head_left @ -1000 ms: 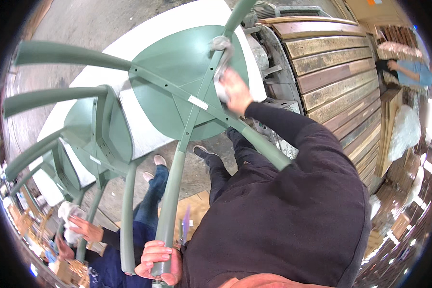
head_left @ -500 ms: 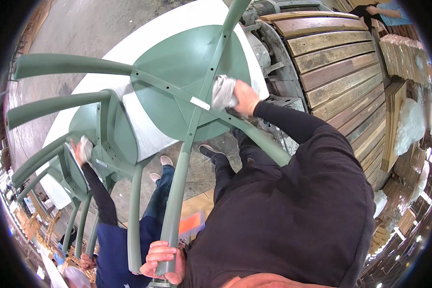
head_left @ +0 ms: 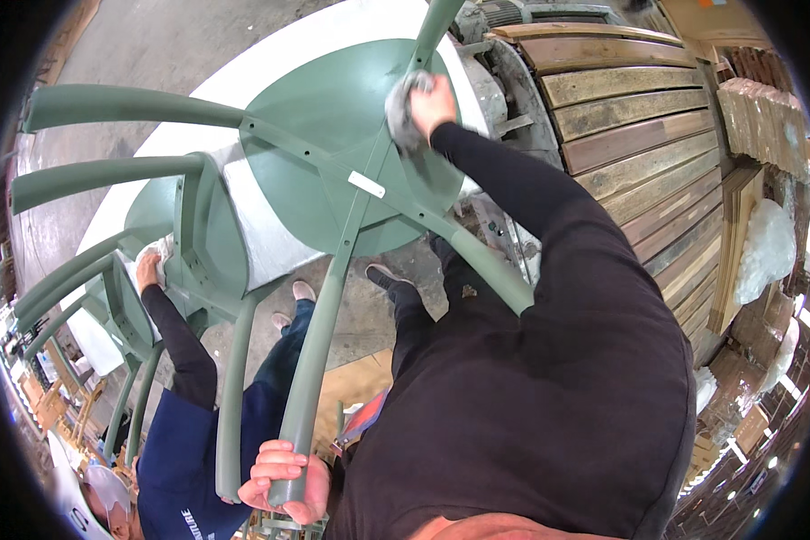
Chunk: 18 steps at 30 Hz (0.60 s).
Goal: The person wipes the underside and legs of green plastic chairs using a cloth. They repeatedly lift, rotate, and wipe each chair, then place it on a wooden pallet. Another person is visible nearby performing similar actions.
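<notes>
"Closest grip?"

"Left hand (head_left: 279,472), low in view. Fingers wrapped snugly round a green leg (head_left: 310,378), near its end."

"The other one?"

"Right hand (head_left: 434,104), farther out. Closed over a bunched grey cloth (head_left: 401,115), which covers part of one of two crossed bars (head_left: 324,163)."

"Where's the piece itself?"

"Green seat (head_left: 319,99), upside down on a white surface (head_left: 265,225), bars across its underside, in front of the wearer."

"Counts?"

"Four legs on this one. Three seats in a row going left: this, a second seat (head_left: 223,211), and a third seat (head_left: 130,310), partly hidden. Cloths: two, one per worker."

"Labels?"

"One white label (head_left: 366,184) where the bars cross; print too small to read. Pale lettering on the co-worker's navy top (head_left: 184,454)."

"Beyond?"

"Co-worker's hand (head_left: 148,272) holds a whitish cloth (head_left: 161,250) by the second seat; can't tell if it touches. Wooden boards (head_left: 634,135) at right, side by side, then a clear plastic bundle (head_left: 765,252)."
</notes>
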### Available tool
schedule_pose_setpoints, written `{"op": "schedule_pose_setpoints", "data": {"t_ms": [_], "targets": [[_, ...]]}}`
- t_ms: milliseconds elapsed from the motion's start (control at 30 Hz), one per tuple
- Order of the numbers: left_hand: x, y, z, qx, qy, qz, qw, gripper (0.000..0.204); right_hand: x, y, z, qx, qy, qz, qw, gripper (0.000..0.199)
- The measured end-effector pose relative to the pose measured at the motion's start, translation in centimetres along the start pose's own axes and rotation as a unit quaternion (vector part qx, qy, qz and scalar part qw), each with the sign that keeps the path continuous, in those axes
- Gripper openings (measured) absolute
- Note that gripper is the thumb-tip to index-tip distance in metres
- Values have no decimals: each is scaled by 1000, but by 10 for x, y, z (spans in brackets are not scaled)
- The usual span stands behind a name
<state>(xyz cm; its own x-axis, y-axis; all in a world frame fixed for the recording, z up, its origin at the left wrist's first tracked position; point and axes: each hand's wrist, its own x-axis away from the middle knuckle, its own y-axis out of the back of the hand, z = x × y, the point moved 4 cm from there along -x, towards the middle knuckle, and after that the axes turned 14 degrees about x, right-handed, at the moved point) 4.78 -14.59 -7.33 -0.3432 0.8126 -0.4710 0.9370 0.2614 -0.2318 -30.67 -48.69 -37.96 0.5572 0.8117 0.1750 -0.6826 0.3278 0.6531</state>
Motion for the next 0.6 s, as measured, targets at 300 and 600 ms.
{"op": "schedule_pose_setpoints", "data": {"t_ms": [300,600], "targets": [[7,-2,-2,-17,-35,-27,999,47,68,0,-31,208,61,315,924,47],[6,8,-4,6,-24,20,1000,45,112,16,-74,226,238,406,853,42]]}}
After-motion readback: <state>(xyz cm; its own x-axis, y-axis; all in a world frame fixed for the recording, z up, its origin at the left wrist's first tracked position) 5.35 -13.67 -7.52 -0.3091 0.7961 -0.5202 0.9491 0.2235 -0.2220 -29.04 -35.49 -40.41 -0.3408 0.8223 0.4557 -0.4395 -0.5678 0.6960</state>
